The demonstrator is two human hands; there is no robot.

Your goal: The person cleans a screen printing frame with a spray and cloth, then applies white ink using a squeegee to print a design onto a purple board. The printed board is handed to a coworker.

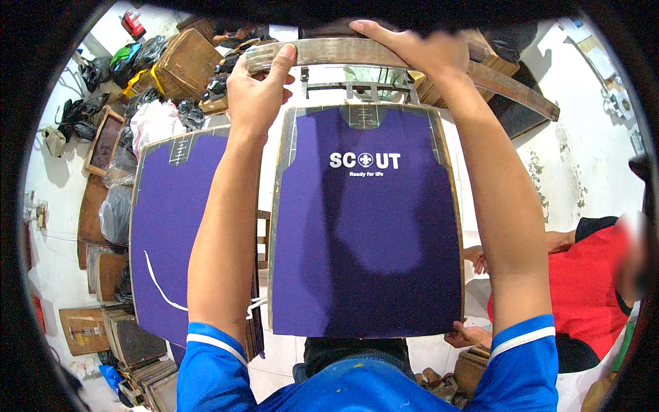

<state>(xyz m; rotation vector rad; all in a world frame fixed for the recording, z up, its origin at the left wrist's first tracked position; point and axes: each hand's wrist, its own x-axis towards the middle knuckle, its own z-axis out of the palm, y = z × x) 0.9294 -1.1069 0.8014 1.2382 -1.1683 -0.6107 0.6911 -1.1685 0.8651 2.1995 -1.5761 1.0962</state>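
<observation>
Step in hand: looks like the wooden screen frame (384,53) is being lifted off or lowered over the purple shirt (367,226) on its printing board (283,226).
Left hand (255,93): fingers (283,58) pressed together, hooked over the frame's near rail.
Right hand (412,47): fingers laid flat and close together on top of the rail.
Shirt: stretched flat, right under the frame, white print at chest.
Tip: frame is best kept level, both sides moved evenly, so the print isn't smeared.
Nearby: second purple shirt (168,233) on the left board, person in red (583,288) at right.

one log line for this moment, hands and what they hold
left hand: grips wooden frame | right hand: grips same frame | below: purple shirt flat on board
</observation>
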